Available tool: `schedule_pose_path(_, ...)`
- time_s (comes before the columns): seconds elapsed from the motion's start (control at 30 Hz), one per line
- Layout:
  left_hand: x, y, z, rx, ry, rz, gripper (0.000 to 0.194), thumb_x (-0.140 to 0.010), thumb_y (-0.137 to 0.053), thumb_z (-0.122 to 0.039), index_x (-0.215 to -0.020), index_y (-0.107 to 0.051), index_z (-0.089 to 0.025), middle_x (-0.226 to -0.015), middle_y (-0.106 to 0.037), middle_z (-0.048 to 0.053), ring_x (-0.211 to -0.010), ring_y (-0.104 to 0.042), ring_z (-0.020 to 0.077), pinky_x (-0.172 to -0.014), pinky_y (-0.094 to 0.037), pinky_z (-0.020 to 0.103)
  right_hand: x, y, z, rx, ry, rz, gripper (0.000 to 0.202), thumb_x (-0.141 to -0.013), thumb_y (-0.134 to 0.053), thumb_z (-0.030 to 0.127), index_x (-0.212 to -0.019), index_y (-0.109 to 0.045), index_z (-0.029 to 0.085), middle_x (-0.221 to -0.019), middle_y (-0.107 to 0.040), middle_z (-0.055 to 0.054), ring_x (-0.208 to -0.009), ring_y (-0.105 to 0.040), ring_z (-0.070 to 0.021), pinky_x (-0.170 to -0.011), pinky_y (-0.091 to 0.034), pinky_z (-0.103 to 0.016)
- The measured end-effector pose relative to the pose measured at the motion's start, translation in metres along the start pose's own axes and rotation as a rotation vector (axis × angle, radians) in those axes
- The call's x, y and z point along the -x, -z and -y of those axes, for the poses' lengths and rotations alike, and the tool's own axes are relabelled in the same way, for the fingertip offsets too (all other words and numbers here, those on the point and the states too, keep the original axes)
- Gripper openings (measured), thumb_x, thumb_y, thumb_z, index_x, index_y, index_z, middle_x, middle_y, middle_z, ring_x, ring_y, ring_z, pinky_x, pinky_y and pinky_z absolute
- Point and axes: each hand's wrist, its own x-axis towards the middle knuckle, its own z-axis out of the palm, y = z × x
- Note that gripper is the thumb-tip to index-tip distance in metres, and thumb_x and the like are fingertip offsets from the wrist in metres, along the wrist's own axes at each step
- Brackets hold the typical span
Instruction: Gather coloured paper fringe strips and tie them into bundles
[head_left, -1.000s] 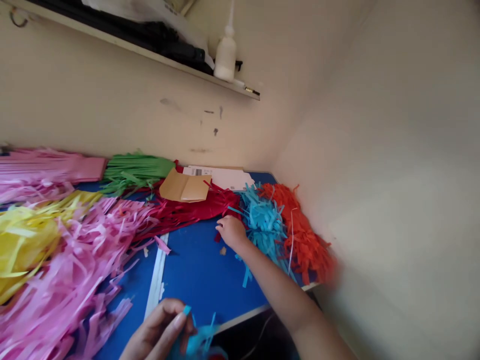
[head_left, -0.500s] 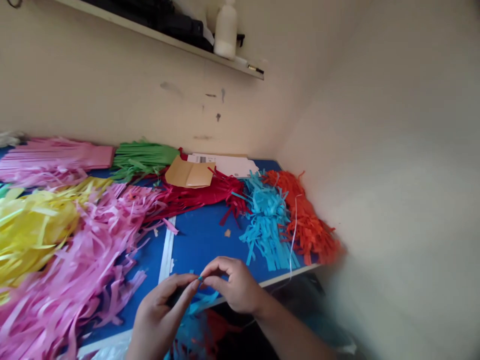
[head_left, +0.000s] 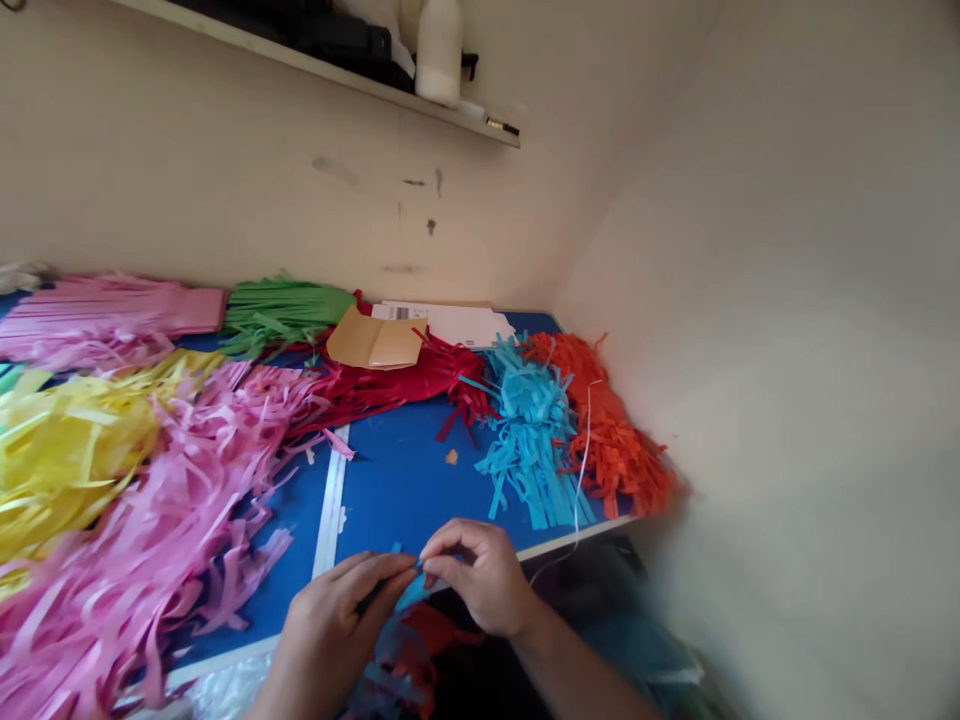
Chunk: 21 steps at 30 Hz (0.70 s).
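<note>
Just over the table's front edge, my left hand (head_left: 341, 610) and my right hand (head_left: 480, 570) meet fingertip to fingertip. Both are closed in a pinch on a piece of blue tissue paper (head_left: 411, 592), whose strips hang below the fingers. Beneath my hands, blue and red-orange tissue strips (head_left: 420, 640) hang in the shade, partly hidden by the left hand. A thin white string (head_left: 581, 480) runs from the orange fringe down over the table edge toward my right wrist; its lower end is hidden.
The blue table (head_left: 405, 470) bears pink fringe (head_left: 187, 470), yellow fringe (head_left: 67, 450), green fringe (head_left: 289, 310), red fringe (head_left: 390, 390), light blue fringe (head_left: 532, 430) and orange fringe (head_left: 615, 430). Brown folded card (head_left: 375, 340) lies at the back. A shelf (head_left: 315, 65) holds a white bottle (head_left: 439, 55).
Both hands have shifted slightly to the right, still pinching the blue paper. The whole view has moved a little, with the shelf now higher in the picture.
</note>
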Motion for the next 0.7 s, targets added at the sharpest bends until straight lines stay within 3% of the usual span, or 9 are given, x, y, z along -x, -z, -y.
schedule_pose_path(0.2,0.0031,-0.0061,-0.0048,0.032,0.137,0.045,0.024,-0.092,-0.054,-0.039,-0.080,-0.069,-0.024,-0.069,-0.072,-0.001,-0.059,-0.069,0.0117,-0.057,-0.053,0.015,-0.0004,0.0002,0.0054,0.162,0.129,-0.021,0.007,-0.086,-0.070,0.026,-0.084,-0.074,0.020,-0.086,-0.069,-0.004,-0.083,-0.065,-0.0165,-0.077,-0.051,-0.025)
schedule_pose_path(0.33,0.0057,-0.0060,-0.0064,0.111,0.241,0.044,0.018,-0.087,-0.060,-0.040,-0.089,-0.066,-0.024,-0.076,-0.075,-0.001,-0.066,-0.072,0.0140,-0.060,-0.055,0.017,0.0012,-0.0006,0.0020,0.119,0.126,-0.056,0.005,-0.085,-0.069,0.023,-0.083,-0.071,0.020,-0.084,-0.069,-0.004,-0.080,-0.065,-0.0161,-0.075,-0.051,-0.026)
schedule_pose_path(0.43,0.0068,-0.0038,-0.0068,0.138,0.239,0.049,0.017,-0.086,-0.060,-0.040,-0.090,-0.065,-0.024,-0.080,-0.075,0.000,-0.070,-0.073,0.0147,-0.063,-0.056,0.018,0.0032,0.0003,-0.0008,0.083,0.074,-0.072,0.006,-0.084,-0.068,0.025,-0.082,-0.070,0.020,-0.083,-0.068,-0.002,-0.073,-0.063,-0.0146,-0.070,-0.051,-0.025)
schedule_pose_path(0.6,0.0074,-0.0053,-0.0061,0.113,0.226,0.048,0.011,-0.087,-0.058,-0.034,-0.084,-0.064,-0.025,-0.073,-0.073,-0.003,-0.063,-0.071,0.0117,-0.058,-0.054,0.015,0.0060,0.0026,-0.0027,0.115,0.026,-0.045,0.016,-0.079,-0.075,0.029,-0.092,-0.070,0.020,-0.084,-0.071,-0.002,-0.077,-0.064,-0.0151,-0.075,-0.050,-0.025)
schedule_pose_path(0.7,0.0067,-0.0052,-0.0062,0.107,0.181,0.047,0.011,-0.087,-0.061,-0.034,-0.094,-0.066,-0.026,-0.077,-0.076,-0.004,-0.066,-0.073,0.0119,-0.060,-0.055,0.014,0.0059,0.0059,-0.0017,0.080,-0.011,-0.016,0.019,-0.079,-0.078,0.036,-0.084,-0.072,0.019,-0.080,-0.073,-0.003,-0.074,-0.066,-0.0159,-0.071,-0.051,-0.025)
